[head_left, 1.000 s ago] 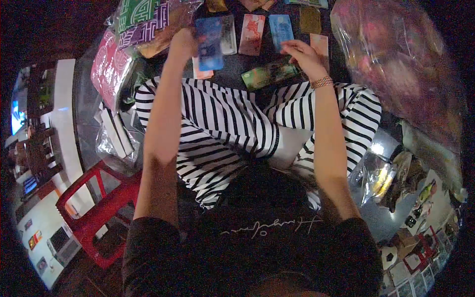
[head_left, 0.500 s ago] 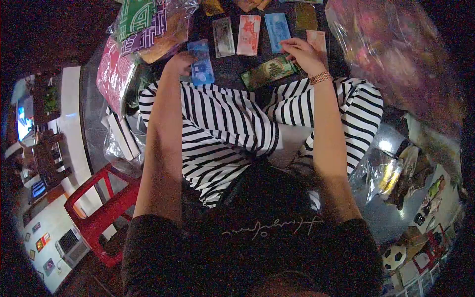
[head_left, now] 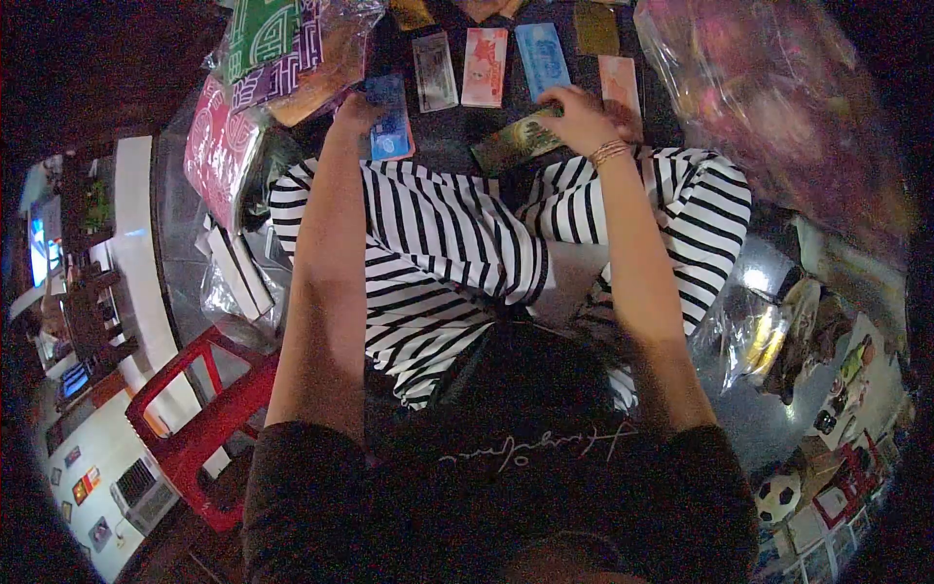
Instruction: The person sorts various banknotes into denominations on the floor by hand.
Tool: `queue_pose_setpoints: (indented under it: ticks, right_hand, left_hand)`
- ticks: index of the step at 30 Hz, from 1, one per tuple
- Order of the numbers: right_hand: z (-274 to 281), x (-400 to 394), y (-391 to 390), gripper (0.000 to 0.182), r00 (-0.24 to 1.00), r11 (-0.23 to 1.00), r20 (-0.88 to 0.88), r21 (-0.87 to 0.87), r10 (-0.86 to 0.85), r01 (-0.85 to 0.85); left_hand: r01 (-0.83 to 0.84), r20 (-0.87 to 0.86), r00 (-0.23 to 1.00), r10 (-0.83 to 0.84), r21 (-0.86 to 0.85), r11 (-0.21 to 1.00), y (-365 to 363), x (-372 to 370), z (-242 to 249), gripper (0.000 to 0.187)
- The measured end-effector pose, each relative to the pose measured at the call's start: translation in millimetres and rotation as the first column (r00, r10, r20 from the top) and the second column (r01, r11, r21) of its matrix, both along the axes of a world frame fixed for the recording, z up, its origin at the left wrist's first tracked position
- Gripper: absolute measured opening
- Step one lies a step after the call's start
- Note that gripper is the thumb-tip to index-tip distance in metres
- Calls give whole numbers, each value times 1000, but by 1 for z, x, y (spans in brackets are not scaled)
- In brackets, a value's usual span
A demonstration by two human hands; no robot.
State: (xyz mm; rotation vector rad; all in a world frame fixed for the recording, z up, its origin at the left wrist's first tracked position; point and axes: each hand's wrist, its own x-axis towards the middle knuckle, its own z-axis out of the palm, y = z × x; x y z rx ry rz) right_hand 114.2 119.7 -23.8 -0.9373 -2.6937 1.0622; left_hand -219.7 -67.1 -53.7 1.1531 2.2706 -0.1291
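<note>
My left hand (head_left: 358, 115) is closed at the left edge of a blue paper note bundle (head_left: 393, 125), with its fingers partly hidden and blurred. A green patterned note bundle (head_left: 514, 142) lies slanted in front of my crossed legs. Over its right end, my right hand (head_left: 586, 119) has its fingers bent down and gripping the edge. Beyond the hands lie a grey note (head_left: 435, 72), a red note (head_left: 484, 66), another blue note (head_left: 543, 60) and a pale red note (head_left: 619, 88), laid in a row on a dark surface.
A clear bag of green, purple and orange packets (head_left: 282, 58) sits at the upper left, above a pink packet (head_left: 220, 136). Large clear plastic wrapping (head_left: 769, 107) fills the upper right. A red plastic stool (head_left: 199, 419) stands at left; a football (head_left: 778, 498) is at lower right.
My right hand has moved a little left and down onto the green bundle's end. My left hand stays by the blue bundle, and the whole view has shifted slightly.
</note>
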Motion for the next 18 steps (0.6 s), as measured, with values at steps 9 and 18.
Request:
queue_pose_setpoints:
  ticks: [9, 18]
  right_hand:
    - [-4, -11, -26, 42, 977, 965, 80, 158, 197, -208]
    - [-2, -10, -30, 51, 972, 964, 161, 179, 169, -198]
  left_hand:
    - [-98, 383, 923, -47, 349, 932, -2, 1, -19, 63]
    - [-332, -228, 916, 330, 28, 943, 22, 40, -7, 111]
